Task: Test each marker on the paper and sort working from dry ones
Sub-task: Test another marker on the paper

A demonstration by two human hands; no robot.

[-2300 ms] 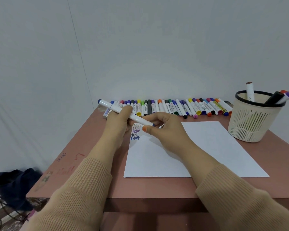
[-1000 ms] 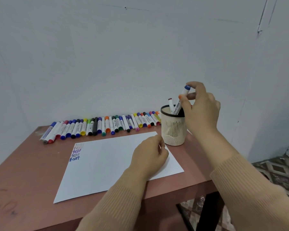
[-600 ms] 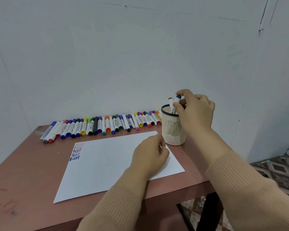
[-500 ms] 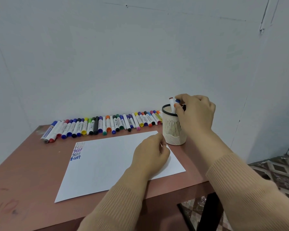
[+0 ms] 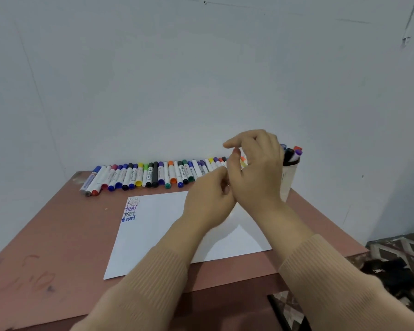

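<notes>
Two grips meet just right of centre, above the paper (image 5: 158, 235).
Nearest, the surface (image 5: 58, 235) carries the paper, with "test" lines at its upper left corner. The left grip (image 5: 208, 199) is curled with its fingertips hidden against the right grip (image 5: 256, 173), so I cannot tell whether it holds anything. The right grip is loosely bent and holds nothing. Behind them a row of markers (image 5: 153, 175) lies across mid-frame, and more stand in the cup (image 5: 289, 180) at right.
</notes>
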